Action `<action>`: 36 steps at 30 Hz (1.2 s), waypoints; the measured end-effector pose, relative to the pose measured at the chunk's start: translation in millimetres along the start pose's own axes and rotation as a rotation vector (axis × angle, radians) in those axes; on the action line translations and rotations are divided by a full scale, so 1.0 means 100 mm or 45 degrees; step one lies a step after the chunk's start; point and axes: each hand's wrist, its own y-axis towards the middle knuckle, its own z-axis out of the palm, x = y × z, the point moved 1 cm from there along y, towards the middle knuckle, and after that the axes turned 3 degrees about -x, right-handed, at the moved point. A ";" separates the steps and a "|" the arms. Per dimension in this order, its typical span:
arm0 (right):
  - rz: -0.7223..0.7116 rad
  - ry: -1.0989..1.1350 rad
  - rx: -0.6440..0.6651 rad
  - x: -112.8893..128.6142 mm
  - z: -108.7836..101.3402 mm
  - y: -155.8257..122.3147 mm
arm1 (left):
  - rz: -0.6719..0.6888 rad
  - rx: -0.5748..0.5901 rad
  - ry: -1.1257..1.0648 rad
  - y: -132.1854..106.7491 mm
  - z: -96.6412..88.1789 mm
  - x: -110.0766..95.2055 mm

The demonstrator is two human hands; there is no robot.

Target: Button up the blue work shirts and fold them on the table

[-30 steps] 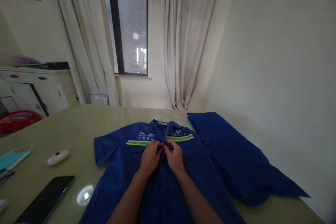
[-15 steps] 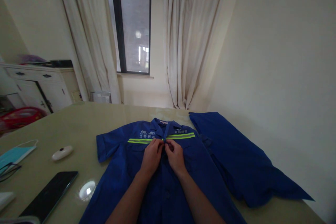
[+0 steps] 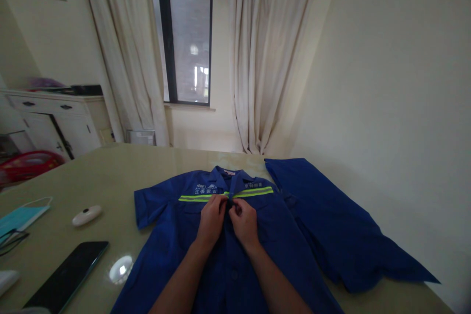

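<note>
A blue short-sleeved work shirt point(image 3: 165, 225) with a yellow-green reflective stripe across the chest lies flat, front up, on the beige table point(image 3: 110, 176). My left hand point(image 3: 212, 218) and my right hand point(image 3: 243, 222) meet at the shirt's front placket just below the stripe. Both hands pinch the two front edges together at a button. The button itself is hidden by my fingers. A second blue garment point(image 3: 331, 225) lies spread to the right of the shirt, touching it.
On the table's left part lie a black phone point(image 3: 68, 274), a white oval device point(image 3: 87, 215), a blue face mask point(image 3: 20, 216) and glasses. A white cabinet and a red basket point(image 3: 29, 163) stand at the left; curtains and a window are behind.
The shirt's upper front edges have come together, so the stripe now runs nearly unbroken. My hands stay pinched at the placket; the view shifted slightly.
</note>
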 end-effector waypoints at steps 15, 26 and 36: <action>0.071 0.134 0.133 0.08 -0.05 0.02 | 0.102 -0.026 0.034 -0.03 -0.01 0.00; 0.093 0.304 0.194 0.01 -0.02 0.05 | 0.042 -0.060 -0.130 0.01 0.01 0.05; 0.010 0.069 0.095 0.03 -0.02 0.03 | -0.091 -0.024 -0.270 0.01 0.06 0.08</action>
